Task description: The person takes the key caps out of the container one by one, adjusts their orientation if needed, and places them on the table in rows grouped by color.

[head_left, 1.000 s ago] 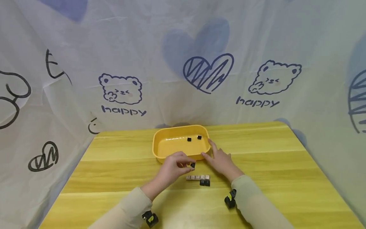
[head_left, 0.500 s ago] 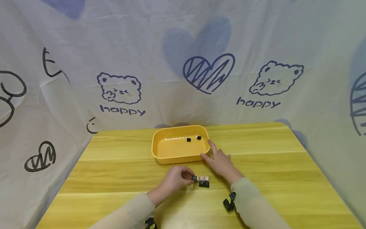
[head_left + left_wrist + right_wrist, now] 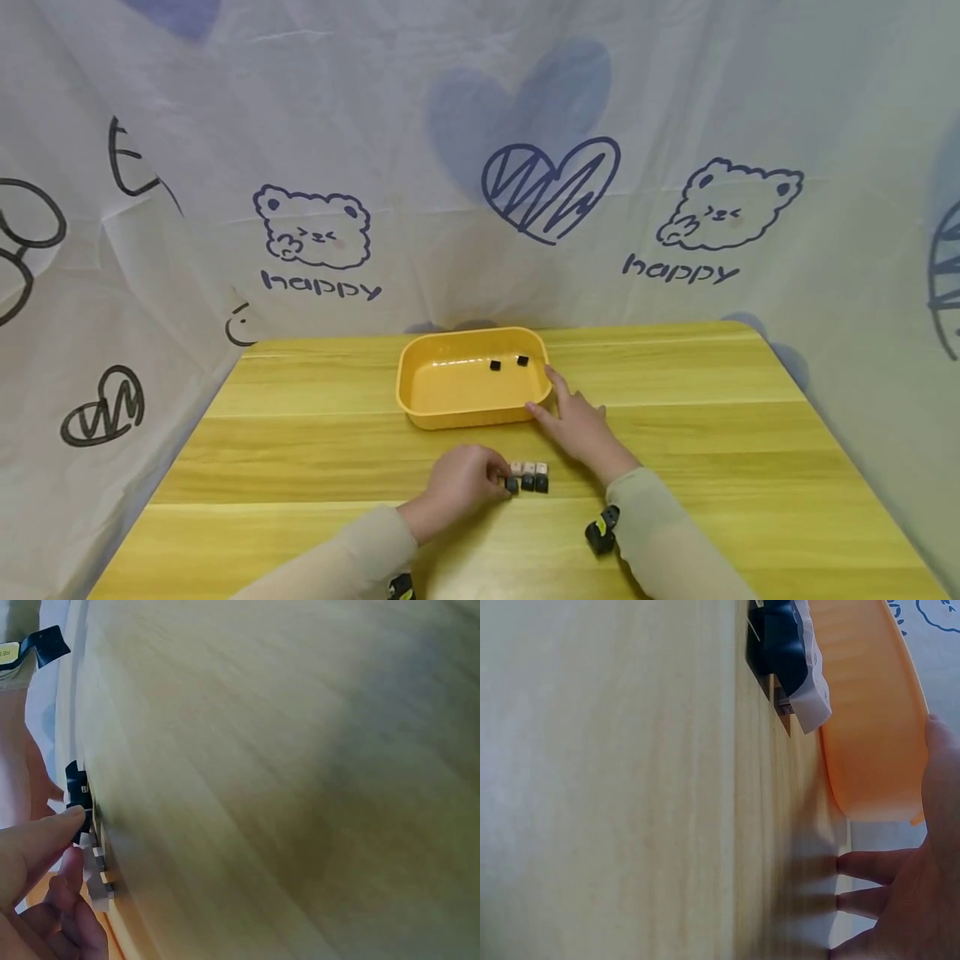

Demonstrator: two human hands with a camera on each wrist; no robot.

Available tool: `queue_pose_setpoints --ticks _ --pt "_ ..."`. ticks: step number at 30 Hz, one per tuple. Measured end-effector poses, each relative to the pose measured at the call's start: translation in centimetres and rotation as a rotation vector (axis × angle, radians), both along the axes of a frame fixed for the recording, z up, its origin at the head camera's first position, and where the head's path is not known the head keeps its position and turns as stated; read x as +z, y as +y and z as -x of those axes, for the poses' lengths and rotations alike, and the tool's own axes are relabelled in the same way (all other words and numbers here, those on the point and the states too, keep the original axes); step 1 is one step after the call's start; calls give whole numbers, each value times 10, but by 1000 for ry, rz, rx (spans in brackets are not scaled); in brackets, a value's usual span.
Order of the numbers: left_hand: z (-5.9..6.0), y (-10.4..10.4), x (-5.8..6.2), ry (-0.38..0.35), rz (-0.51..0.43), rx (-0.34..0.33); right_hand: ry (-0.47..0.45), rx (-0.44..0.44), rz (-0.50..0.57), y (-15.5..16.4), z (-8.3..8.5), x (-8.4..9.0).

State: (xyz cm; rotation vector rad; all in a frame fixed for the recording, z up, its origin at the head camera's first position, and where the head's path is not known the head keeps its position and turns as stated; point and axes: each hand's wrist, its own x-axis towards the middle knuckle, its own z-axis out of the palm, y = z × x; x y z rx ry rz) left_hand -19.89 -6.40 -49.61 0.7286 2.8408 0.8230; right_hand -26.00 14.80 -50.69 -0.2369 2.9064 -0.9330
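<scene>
A yellow wood-grain table [image 3: 675, 433] stands against a white cloth backdrop printed with bears and hearts. The left hand [image 3: 461, 482] rests on the table with its fingers curled, the fingertips pinching a dark keycap [image 3: 512, 485] at the left end of the near row of keycaps [image 3: 529, 476]. That cluster runs left to right in two short rows, pale caps on the far side and dark caps on the near side, so its long axis points away from the left fingertips toward the right. The right hand [image 3: 581, 427] lies flat with fingers spread and straight, touching the right near corner of the yellow tray [image 3: 420, 400]; it holds nothing. The left hand is the nearer to the row. Two dark keycaps [image 3: 508, 363] lie inside the tray, well apart from the cluster.
</scene>
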Motion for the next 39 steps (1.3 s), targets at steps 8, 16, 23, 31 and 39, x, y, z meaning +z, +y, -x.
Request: queue_pose_setpoints --ticks 8,16,23,31,39 --pt "-3 2 -1 12 45 7 16 0 -3 -1 -2 3" --pt "-1 4 1 61 55 -4 26 -1 -3 1 -2 4" --pt "0 5 -1 96 91 1 24 3 2 1 -3 2" --pt "0 6 -1 105 96 8 28 4 0 0 -3 1" --pt "2 9 -5 145 100 -46 37 8 -7 0 -3 0"
